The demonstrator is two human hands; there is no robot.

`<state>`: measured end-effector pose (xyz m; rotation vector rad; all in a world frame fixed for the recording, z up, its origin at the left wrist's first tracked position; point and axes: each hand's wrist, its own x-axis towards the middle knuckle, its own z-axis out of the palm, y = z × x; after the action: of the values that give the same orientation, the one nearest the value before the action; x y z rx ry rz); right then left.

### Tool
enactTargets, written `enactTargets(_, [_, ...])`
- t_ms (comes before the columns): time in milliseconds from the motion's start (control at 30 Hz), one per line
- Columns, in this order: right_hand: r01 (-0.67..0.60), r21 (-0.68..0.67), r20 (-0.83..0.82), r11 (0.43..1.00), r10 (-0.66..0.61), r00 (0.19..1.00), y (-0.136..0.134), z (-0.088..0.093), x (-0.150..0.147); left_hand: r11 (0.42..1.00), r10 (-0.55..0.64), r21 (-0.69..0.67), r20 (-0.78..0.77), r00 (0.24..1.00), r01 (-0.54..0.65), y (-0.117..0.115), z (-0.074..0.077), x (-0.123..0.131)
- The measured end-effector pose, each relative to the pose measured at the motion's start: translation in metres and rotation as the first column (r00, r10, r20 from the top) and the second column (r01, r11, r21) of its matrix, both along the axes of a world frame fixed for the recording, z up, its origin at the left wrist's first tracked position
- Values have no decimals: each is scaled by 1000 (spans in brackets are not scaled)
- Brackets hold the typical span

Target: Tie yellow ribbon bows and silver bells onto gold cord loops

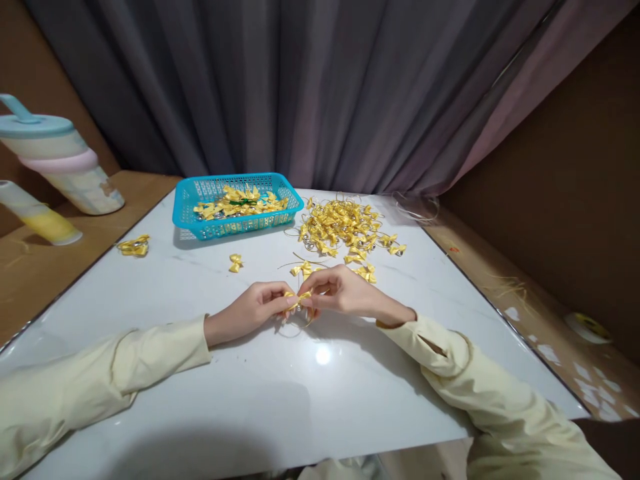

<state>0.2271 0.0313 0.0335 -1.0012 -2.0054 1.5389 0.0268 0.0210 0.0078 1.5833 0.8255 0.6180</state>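
Head view: your left hand (256, 307) and right hand (345, 291) meet over the middle of the bench (225, 400), each pinching 1 side of a small yellow bow (305, 294) between thumb and fingers. That bow sits directly between your 2 hands, right at the fingertips, above the bench top. A loose bow (235, 263) lies beyond your left hand; a pile of bows (340, 227) spreads beyond your right, just beside the blue basket (200, 231).
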Motion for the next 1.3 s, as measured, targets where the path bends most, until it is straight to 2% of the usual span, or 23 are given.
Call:
enactTargets(267, [24,3,-6,1000,-24,1000,1,-2,0,1000,2,9,3,1000,-2,0,0,0])
enactTargets(400, [155,11,-44,988,-155,987,3,0,-2,1000,5,7,-12,1000,-5,0,-2,0])
enactTargets(567, [309,-111,-255,945,-328,910,5,2,-3,999,30,-16,-25,999,-30,0,-4,1])
enactTargets(767, [375,-76,-287,924,-380,879,9,17,0,998,52,-15,-34,998,-53,1,-8,1])
enactTargets(1067, [325,-80,-328,942,-333,884,-9,52,-11,997,78,-28,8,997,-77,1,-10,2])
enactTargets(1200, [294,-122,-264,948,-317,911,-27,56,-10,993,113,23,-3,994,-113,1,-8,1])
enactTargets(1300, [210,-156,-141,965,-233,962,-42,52,-8,988,152,13,18,988,-152,1,-8,2])
